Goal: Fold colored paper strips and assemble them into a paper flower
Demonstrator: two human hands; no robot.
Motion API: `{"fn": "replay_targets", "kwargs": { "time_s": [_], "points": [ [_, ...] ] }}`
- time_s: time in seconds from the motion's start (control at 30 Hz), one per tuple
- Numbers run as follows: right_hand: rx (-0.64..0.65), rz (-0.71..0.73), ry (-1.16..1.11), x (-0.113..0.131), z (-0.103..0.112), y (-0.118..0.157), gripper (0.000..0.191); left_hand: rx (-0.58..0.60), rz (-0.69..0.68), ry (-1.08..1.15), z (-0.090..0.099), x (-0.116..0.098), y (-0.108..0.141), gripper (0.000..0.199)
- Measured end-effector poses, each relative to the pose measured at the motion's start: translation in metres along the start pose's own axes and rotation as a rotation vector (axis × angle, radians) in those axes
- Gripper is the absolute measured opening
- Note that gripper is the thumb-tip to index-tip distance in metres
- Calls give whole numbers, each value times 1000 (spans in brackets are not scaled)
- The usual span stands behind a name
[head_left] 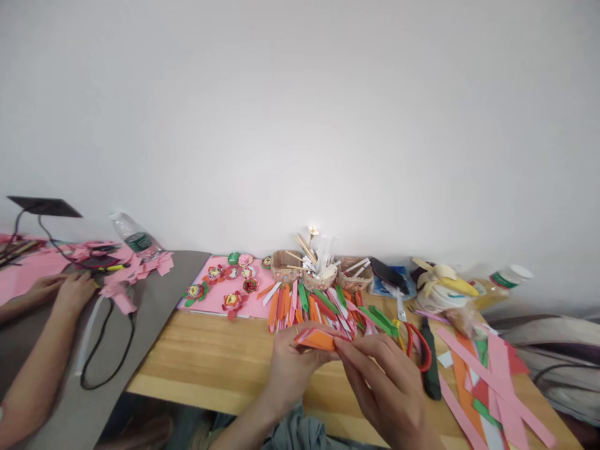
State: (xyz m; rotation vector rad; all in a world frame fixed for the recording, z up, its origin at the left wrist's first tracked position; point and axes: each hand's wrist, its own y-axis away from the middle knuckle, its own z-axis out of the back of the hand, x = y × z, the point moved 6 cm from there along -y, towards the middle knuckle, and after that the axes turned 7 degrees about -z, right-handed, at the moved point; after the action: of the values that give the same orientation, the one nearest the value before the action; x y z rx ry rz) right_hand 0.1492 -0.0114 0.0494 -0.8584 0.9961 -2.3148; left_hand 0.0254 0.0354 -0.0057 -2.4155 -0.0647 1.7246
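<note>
Above the table's front edge, my left hand [293,365] is closed around a folded orange and pink paper strip [316,339]. The fingertips of my right hand [382,375] pinch the right end of the same strip. Just behind my hands lies a spread of folded paper strips [304,303] in orange, pink, green, white and red. To the right of my right hand are red-handled scissors [424,350] and a dark green, pen-like tool [431,369]. Long cut paper strips [504,387] lie crossed at the table's right.
Several paper flowers [232,300] sit on a pink sheet [255,306]. Small baskets [287,267] with sticks stand along the wall. A bottle [509,278] and a banana [462,285] are at the right. A co-worker's hands [75,294] work at the left beside a plastic bottle [135,237].
</note>
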Motion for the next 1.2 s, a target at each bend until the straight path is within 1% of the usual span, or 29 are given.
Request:
{"fn": "replay_targets", "kwargs": {
  "time_s": [0.03, 0.1, 0.2, 0.27, 0.37, 0.6, 0.7, 0.77, 0.83, 0.9, 0.97, 1.03, 1.1, 1.17, 1.2],
  "points": [
    [0, 21, 13, 2, 0, -1, 29, -3, 70, 48, -1, 6, 0, 14],
    [24, -4, -33, 1, -3, -5, 28, -13, 154, 138, -1, 14, 0, 16],
    [20, -114, -110, -3, -5, -7, 30, -15, 184, 246, -1, 21, -1, 20],
    [-21, -133, -98, -4, -5, -6, 27, -5, 189, 285, -1, 23, -1, 22],
    [-27, -85, -59, -3, -7, -4, 21, -9, 193, 293, -1, 23, -1, 22],
    [-7, 52, 44, -6, -12, 3, 22, -45, 237, 213, 2, 21, 1, 20],
    [45, 57, 43, -11, -16, 7, 24, -70, 235, 179, 4, 25, 1, 20],
    [86, 0, -15, -16, -19, 8, 20, -69, 231, 162, 4, 29, 0, 21],
    [113, -88, -65, -21, -20, 9, 16, -47, 222, 161, 2, 31, -1, 22],
    [117, -140, -73, -24, -21, 11, 20, -31, 212, 156, 1, 33, -2, 25],
    [107, -125, -58, -24, -22, 14, 25, -48, 217, 126, 3, 35, -3, 24],
    [94, -92, -41, -23, -23, 17, 25, -88, 218, 97, 6, 35, -4, 23],
    [72, -83, -27, -22, -22, 19, 24, -128, 187, 107, 9, 31, -5, 27],
    [62, -105, -12, -22, -19, 19, 24, -159, 145, 136, 12, 25, -6, 33],
    [68, -120, -8, -21, -18, 18, 24, -167, 127, 144, 14, 23, -7, 33]
  ]
}}
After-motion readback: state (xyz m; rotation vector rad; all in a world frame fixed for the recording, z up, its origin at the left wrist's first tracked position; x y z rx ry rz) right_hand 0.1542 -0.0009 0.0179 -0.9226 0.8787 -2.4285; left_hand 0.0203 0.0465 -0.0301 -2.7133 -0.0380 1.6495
